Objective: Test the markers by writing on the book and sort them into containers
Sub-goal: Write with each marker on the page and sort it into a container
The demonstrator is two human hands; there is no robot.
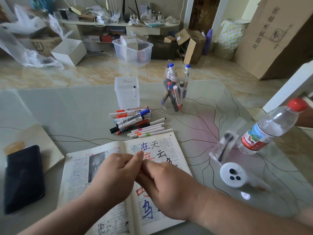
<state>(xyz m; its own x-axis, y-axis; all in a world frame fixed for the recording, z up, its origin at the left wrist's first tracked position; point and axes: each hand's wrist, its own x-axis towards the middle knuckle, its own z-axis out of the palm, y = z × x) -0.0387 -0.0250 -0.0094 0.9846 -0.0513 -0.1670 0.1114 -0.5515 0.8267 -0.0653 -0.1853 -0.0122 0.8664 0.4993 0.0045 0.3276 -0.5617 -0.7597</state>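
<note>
soft daylight, glare on table [84, 106], blurred, warped edges.

The open paper book with yellowed pages [76, 175] is looking matt and slightly rough. Under it, the smooth, pale, glass-like tabletop [67, 107] is gleaming and reflecting light. Beyond the book, the heap of white plastic-barrelled markers [133, 121] is shining faintly. Behind them, the frosted square plastic container [127, 94] is looking hazy and the round clear plastic jar [167, 74] glassy. Right of the book, the clear plastic bottle with a red cap [267, 129] is glinting. Left of the book, the black slab-shaped phone [23, 178] is looking glossy.
</note>
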